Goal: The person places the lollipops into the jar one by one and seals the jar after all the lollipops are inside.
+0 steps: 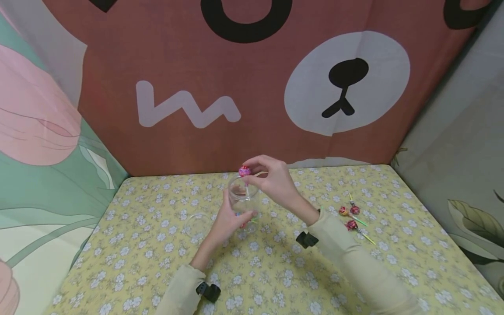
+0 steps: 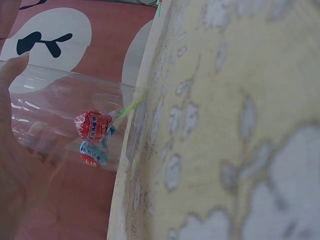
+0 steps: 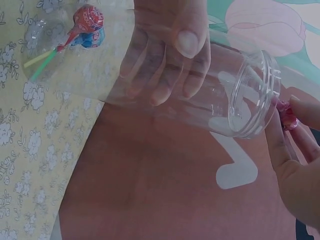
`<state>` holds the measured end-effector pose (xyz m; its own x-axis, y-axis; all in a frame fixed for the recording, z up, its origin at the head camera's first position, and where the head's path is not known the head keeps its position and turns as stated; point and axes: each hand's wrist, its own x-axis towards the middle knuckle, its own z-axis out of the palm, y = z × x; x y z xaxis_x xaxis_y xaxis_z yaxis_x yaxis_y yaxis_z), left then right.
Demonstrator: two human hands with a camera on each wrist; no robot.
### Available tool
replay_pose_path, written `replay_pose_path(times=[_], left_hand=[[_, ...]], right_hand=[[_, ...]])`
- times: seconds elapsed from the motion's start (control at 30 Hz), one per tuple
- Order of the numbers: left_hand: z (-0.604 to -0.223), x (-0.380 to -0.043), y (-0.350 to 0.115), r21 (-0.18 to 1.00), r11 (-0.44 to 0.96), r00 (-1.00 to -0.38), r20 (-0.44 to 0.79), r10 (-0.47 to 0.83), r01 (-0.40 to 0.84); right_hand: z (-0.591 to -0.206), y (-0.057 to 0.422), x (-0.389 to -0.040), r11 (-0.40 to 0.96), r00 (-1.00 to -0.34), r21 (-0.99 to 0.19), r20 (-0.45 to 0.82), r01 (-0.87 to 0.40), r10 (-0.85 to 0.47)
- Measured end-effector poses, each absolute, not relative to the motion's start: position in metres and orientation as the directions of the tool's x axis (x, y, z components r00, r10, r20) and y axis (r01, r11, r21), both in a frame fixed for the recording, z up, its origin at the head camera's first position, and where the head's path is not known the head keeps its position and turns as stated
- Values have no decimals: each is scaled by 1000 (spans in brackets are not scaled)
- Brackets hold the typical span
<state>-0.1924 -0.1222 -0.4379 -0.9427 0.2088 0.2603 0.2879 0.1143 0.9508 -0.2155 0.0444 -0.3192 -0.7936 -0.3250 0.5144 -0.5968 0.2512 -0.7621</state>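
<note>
Left grip (image 1: 232,216) hugs my jar (image 1: 252,204), two lollipops (image 3: 89,20) inside; right grip (image 1: 271,177) pinches another lollipop (image 1: 244,171) at jar's twelve o'clock.

Curtained booth (image 1: 445,144), bear backdrop (image 1: 177,146), floral tabletop (image 1: 271,275)

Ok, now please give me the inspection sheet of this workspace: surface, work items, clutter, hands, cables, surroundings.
Surface: yellow floral tablecloth.
Work items: clear jar with red lollipop and blue lollipop inside; pink lollipop at its mouth; at least three loose lollipops to the right; round clear lid to the left.
Clutter: nothing seen.
Hands: left hand grips the jar; right hand pinches the pink lollipop by its head.
Cables: nothing seen.
Surroundings: brown bear-print backdrop behind; plant-print hanging at left.
</note>
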Motion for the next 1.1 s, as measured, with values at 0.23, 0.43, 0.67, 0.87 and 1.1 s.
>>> replay_pose_path(times=[0.23,0.43,0.67,0.87,1.1], left_hand=[[-437,-190,-122,963,99,-951,225,214,250],[-436,-190,-123,970,107,-958,192,211,218],[-417,-181,-122,972,111,-960,179,217,206],[-409,-176,-121,973,128,-960,158,229,191],[-406,-175,-121,968,154,-960,162,226,200]], right_hand=[[-322,47,-217,261,-774,-736,542,-625,-327],[-323,50,-219,212,-754,-731,580,-649,-306],[-322,57,-221,220,-746,-716,603,-663,-284],[-321,65,-221,201,-757,-735,589,-648,-284],[-317,80,-222,241,-778,-741,574,-627,-257]])
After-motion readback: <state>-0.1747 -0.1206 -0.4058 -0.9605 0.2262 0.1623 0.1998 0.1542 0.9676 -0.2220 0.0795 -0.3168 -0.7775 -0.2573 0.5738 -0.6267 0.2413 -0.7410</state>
